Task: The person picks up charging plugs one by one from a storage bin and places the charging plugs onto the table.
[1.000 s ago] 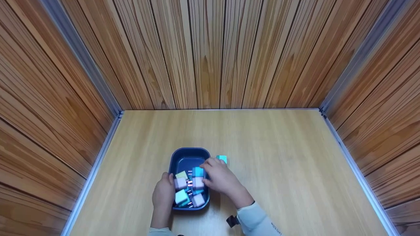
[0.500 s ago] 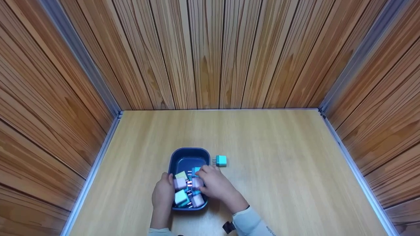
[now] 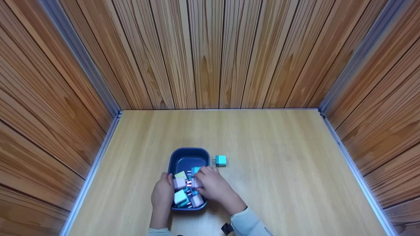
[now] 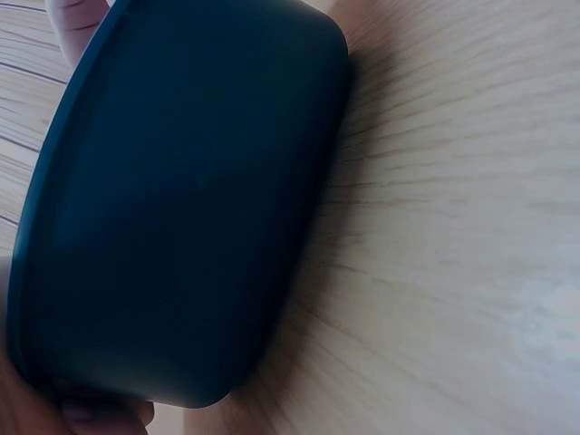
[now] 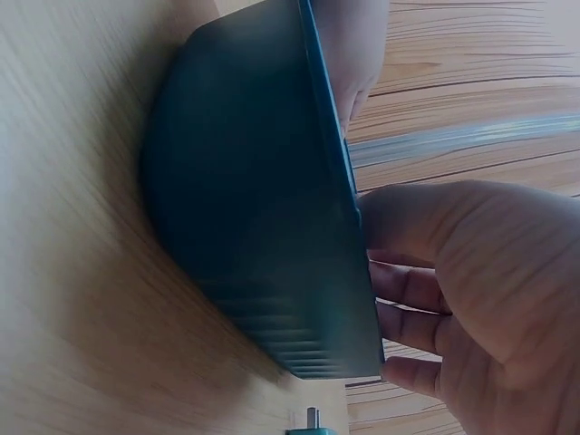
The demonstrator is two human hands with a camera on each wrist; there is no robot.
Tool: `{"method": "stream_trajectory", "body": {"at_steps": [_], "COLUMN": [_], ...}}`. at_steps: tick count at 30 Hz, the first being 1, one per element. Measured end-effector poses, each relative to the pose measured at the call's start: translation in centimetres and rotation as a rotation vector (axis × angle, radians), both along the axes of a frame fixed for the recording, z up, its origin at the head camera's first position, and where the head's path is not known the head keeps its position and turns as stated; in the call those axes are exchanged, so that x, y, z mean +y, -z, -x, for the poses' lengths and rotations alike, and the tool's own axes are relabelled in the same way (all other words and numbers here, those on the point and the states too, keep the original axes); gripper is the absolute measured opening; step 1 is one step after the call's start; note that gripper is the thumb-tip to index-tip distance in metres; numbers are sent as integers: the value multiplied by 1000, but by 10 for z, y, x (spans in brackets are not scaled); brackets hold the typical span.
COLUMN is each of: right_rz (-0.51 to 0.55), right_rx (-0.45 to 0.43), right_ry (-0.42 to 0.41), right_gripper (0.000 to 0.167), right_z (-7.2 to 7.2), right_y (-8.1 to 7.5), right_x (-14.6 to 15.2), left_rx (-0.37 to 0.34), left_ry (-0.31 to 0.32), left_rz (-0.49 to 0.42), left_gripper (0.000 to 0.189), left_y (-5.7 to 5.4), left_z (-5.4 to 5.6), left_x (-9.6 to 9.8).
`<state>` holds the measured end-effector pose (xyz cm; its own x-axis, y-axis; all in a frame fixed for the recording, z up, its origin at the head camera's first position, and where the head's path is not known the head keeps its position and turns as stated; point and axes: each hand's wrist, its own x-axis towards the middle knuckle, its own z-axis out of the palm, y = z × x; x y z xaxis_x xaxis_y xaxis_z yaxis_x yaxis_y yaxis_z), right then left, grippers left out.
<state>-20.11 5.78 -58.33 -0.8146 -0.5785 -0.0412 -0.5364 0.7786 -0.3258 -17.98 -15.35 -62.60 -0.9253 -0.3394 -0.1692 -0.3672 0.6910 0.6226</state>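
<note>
In the head view, a dark blue tub (image 3: 189,150) holds several charger plugs in teal, lilac and pale green. My left hand (image 3: 163,191) grips its left rim, the thumb on the edge. Over the right rim reaches my right hand (image 3: 215,184); its thumb and fingers pinch a lilac charger plug (image 3: 196,183) among the others. A blue plug (image 3: 195,170) lies just beyond that one. In the right wrist view, the tub wall (image 5: 263,190) hides the fingertips of my right hand (image 5: 489,290). The tub's outer side (image 4: 181,199) fills much of the left wrist view.
One teal charger plug (image 3: 221,160) lies on the wooden table (image 3: 279,170), right of the tub, prongs facing it. Wood-panelled walls (image 3: 210,55) with grey metal edging enclose the table at the back and both sides.
My right hand has shifted left and slightly nearer, deeper over the tub, uncovering the teal plug outside on the table. My left hand stays on the rim.
</note>
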Motion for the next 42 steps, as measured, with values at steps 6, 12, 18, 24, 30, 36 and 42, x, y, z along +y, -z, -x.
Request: {"method": "stream_trajectory", "body": {"at_steps": [6,12,18,24,30,36,42], "right_rz": [-20,-33,-50,-62,-62,-53,-73], "right_rx": [15,25,40,31,28,17,13], "right_ry": [-11,-11,-16,-16,-23,-22,-30], "right_gripper": [50,50,50,50,49,47,48], "right_z": [0,0,0,-1,-2,-2,-2], "right_y": [2,2,2,4,5,4,5], "right_x": [-3,-5,-6,-8,-12,-13,-15], "left_rx": [-19,-31,-33,-3,16,15,7], "left_ry": [-4,-7,-11,-8,-6,0,-5], "left_rz": [-6,-14,-21,7,7,1,-12], "left_gripper": [40,40,40,37,36,37,37], "left_y": [1,1,1,3,2,2,1], "left_z": [0,0,0,-1,-1,1,0], "left_x": [1,1,1,2,0,-1,0]}}
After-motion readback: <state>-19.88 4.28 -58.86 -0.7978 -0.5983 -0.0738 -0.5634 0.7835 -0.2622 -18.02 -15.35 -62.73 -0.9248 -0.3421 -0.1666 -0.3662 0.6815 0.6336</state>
